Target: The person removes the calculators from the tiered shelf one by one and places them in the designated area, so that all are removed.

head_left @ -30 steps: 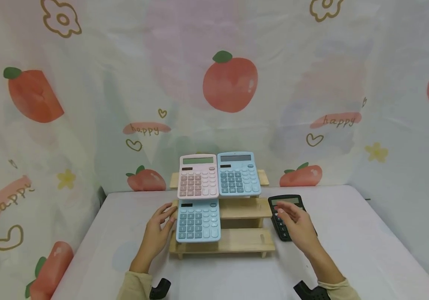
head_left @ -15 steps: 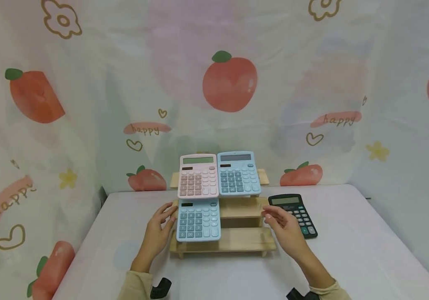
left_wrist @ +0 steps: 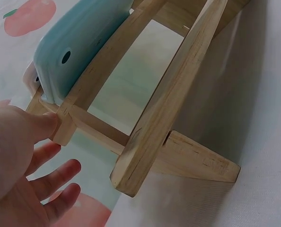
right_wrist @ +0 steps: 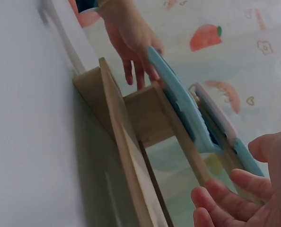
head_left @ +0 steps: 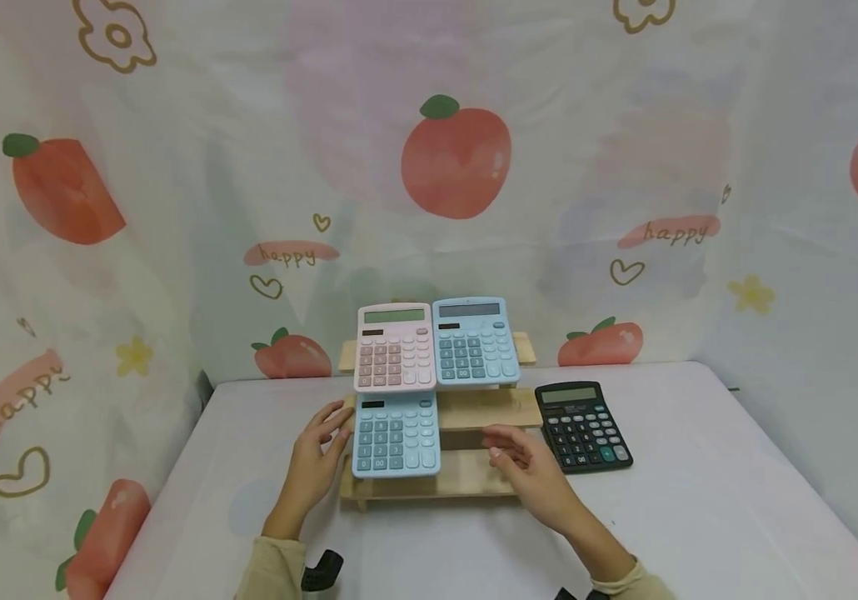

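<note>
On a three-tier wooden rack (head_left: 485,408), a pink calculator (head_left: 396,354) and a blue calculator (head_left: 476,346) lean side by side on the top tier. A second blue calculator (head_left: 396,437) leans on the middle tier at the left. My left hand (head_left: 309,471) is at the rack's left end, its thumb (left_wrist: 46,126) right at the end of the middle tier and its other fingers loosely spread. My right hand (head_left: 537,483) hovers before the rack's right half with relaxed fingers (right_wrist: 225,198), holding nothing.
A black calculator (head_left: 585,427) lies on the white table (head_left: 691,500), right of the rack. A fruit-patterned cloth backdrop (head_left: 534,258) stands close behind the rack and along both sides of the table.
My right hand has moved left from over the black calculator to in front of the rack, uncovering that calculator. My left hand has stayed at the rack's left end.
</note>
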Demonstrator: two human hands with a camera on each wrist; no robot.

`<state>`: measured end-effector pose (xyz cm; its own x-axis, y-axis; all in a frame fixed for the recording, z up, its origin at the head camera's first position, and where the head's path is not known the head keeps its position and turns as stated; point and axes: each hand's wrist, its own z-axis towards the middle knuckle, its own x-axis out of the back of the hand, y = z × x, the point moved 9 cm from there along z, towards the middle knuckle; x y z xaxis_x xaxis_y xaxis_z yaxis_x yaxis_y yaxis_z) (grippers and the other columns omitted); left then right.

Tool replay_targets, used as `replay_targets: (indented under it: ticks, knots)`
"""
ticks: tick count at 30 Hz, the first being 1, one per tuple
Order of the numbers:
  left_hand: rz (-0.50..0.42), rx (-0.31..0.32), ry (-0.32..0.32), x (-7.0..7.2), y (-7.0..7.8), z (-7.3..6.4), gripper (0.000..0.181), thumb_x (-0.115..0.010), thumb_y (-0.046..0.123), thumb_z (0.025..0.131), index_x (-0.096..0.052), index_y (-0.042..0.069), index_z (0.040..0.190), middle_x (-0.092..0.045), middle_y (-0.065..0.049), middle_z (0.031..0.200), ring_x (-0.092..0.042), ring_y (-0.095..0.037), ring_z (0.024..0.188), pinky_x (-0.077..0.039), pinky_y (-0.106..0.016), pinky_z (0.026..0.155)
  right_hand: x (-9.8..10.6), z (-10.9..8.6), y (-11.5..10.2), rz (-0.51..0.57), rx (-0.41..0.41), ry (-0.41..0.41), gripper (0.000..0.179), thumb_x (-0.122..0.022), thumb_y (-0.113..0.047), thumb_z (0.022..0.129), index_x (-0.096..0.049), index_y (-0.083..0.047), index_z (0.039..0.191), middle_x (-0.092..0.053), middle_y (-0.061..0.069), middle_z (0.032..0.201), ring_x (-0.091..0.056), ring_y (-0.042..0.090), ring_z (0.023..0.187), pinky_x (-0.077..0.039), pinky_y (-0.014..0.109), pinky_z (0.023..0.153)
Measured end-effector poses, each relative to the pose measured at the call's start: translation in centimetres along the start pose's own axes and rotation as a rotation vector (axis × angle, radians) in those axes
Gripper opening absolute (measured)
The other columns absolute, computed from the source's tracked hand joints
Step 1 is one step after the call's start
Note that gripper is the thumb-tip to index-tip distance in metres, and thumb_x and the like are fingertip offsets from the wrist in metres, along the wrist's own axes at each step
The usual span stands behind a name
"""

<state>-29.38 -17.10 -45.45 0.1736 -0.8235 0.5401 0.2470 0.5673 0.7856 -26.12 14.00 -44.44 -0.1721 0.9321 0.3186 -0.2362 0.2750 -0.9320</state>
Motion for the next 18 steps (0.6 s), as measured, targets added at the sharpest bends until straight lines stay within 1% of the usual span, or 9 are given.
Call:
replay_targets:
  ticks: [3, 9, 14, 18]
  knots:
    - [0.006, 0.001, 0.002, 0.1, 0.0, 0.0, 0.039, -0.063, 0.007, 0.099, -0.062, 0.005, 0.138, -0.051, -0.016, 0.153, -0.048, -0.038, 0.142, -0.052, -0.055, 0.1, -0.9, 0.1, 0.0, 0.018, -0.007, -0.018, 0.034, -0.055, -0.007, 0.102, -0.058, 0.005, 0.134, -0.066, 0.025, 0.123, -0.068, 0.024, 0.107, -0.055, 0.021, 0.086]
    - [0.004, 0.0, 0.005, 0.1, -0.1, 0.1, 0.039, -0.062, 0.007, 0.099, -0.062, 0.005, 0.138, -0.051, -0.016, 0.153, -0.047, -0.039, 0.142, -0.052, -0.056, 0.1, -2.3, 0.1, -0.1, 0.034, 0.022, -0.064, 0.036, -0.057, -0.009, 0.101, -0.057, 0.006, 0.134, -0.066, 0.026, 0.12, -0.069, 0.022, 0.104, -0.056, 0.022, 0.084]
    - [-0.006, 0.012, -0.002, -0.1, -0.3, 0.2, 0.039, -0.062, 0.007, 0.099, -0.063, 0.005, 0.138, -0.05, -0.017, 0.153, -0.047, -0.038, 0.143, -0.051, -0.057, 0.102, -3.1, 0.3, -0.3, 0.058, 0.026, -0.091, 0.039, -0.057, -0.009, 0.102, -0.054, 0.006, 0.137, -0.064, 0.027, 0.125, -0.067, 0.032, 0.111, -0.055, 0.022, 0.088]
    - [0.007, -0.003, 0.003, 0.0, -0.2, 0.2, 0.039, -0.062, 0.006, 0.099, -0.063, 0.004, 0.137, -0.05, -0.018, 0.153, -0.047, -0.039, 0.142, -0.051, -0.057, 0.101, -3.7, 0.8, -0.7, 0.06, 0.031, -0.09, 0.041, -0.058, -0.01, 0.101, -0.052, 0.002, 0.14, -0.064, 0.025, 0.128, -0.064, 0.038, 0.117, -0.054, 0.022, 0.092]
